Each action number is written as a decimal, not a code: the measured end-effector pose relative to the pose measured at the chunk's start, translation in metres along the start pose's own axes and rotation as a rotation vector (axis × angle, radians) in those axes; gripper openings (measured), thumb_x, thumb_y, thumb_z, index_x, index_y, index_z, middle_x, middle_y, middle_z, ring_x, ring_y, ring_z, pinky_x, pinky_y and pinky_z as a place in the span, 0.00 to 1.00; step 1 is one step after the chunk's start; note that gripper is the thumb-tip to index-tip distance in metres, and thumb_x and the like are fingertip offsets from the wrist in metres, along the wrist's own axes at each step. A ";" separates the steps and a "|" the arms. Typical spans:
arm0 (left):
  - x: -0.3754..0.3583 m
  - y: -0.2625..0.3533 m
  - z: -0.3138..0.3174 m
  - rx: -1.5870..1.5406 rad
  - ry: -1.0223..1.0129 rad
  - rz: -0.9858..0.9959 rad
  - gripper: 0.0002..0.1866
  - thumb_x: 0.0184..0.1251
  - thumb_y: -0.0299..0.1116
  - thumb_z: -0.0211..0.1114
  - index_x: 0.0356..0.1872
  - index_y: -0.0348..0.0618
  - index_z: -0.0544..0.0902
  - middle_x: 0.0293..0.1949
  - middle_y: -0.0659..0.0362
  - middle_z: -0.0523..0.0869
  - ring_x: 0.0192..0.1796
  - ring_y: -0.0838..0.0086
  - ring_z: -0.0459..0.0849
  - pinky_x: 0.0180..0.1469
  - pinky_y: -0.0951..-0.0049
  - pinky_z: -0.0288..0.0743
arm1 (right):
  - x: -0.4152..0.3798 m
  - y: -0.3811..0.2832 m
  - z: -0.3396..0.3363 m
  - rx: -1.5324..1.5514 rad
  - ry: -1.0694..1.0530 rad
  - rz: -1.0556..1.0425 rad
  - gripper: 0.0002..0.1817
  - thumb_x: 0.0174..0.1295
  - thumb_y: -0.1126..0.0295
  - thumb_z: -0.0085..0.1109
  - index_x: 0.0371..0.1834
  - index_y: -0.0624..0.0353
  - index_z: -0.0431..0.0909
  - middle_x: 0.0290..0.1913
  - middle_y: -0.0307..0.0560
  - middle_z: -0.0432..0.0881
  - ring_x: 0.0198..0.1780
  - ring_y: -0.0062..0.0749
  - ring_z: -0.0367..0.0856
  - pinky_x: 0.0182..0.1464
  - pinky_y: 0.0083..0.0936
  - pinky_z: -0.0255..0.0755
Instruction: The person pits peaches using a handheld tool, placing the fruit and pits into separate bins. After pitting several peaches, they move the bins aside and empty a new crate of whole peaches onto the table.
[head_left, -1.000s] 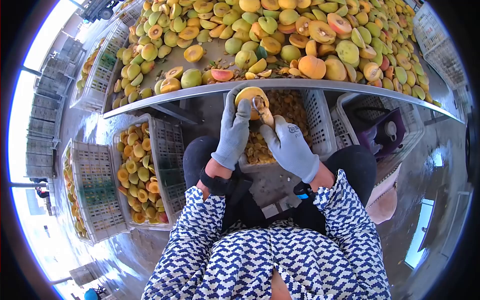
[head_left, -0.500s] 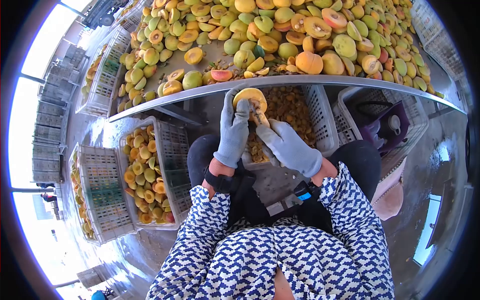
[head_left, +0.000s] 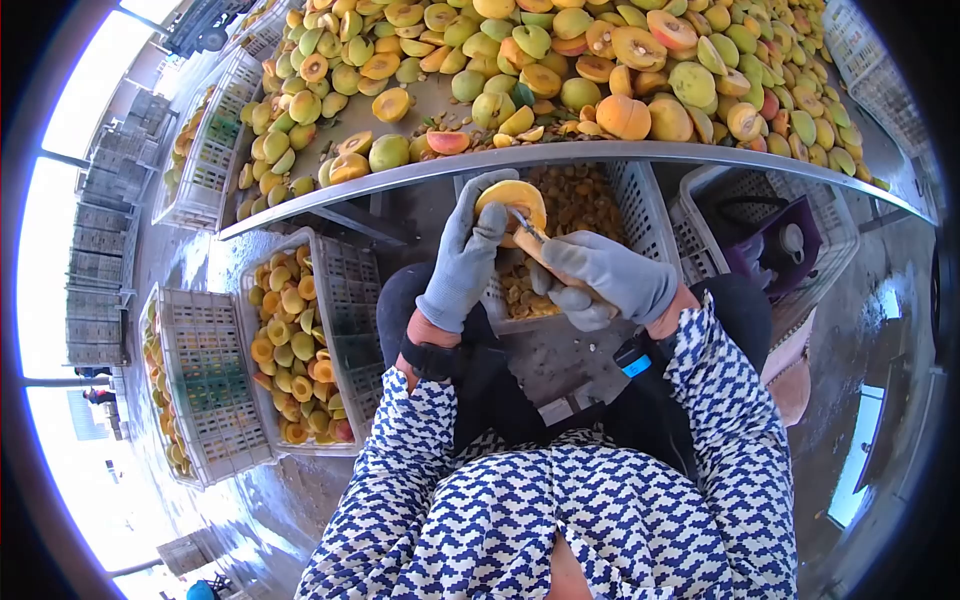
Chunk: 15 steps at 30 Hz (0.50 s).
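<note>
My left hand (head_left: 462,255), in a grey glove, is closed around a yellow peach half (head_left: 527,197), its cut face turned towards my right hand. My gloved right hand (head_left: 615,277) grips a wooden-handled pitting tool (head_left: 530,242). The narrow metal tip of the tool reaches into the middle of the cut face. Both hands are in front of the table edge, above a crate (head_left: 643,215) that holds many brown pits and scraps.
Whole and halved peaches (head_left: 620,60) are heaped on a metal-edged table (head_left: 560,152). Crates of peach halves (head_left: 297,345) stand on the floor at left. A crate at right (head_left: 835,235) holds a purple container (head_left: 785,250).
My right hand has moved right and turned, so the tool's metal tip now shows against the cut face. My left hand has tilted the peach half slightly and still holds it.
</note>
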<state>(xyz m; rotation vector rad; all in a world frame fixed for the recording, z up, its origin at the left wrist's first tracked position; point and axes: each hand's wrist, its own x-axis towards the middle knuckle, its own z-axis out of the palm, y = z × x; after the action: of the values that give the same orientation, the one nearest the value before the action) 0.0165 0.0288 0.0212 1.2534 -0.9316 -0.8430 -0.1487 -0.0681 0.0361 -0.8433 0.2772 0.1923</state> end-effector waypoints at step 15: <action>0.000 -0.006 -0.042 0.021 0.228 -0.003 0.22 0.72 0.50 0.46 0.56 0.47 0.70 0.42 0.63 0.79 0.32 0.83 0.77 0.29 0.83 0.71 | 0.011 0.046 -0.052 -0.641 0.401 -0.375 0.21 0.65 0.50 0.49 0.35 0.61 0.73 0.16 0.36 0.69 0.12 0.19 0.67 0.15 0.18 0.61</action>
<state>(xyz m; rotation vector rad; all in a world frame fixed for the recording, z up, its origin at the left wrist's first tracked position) 0.0552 0.0444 0.0127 1.3381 -0.7567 -0.6777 -0.1592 -0.0767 -0.0330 -1.5544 0.4350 -0.2607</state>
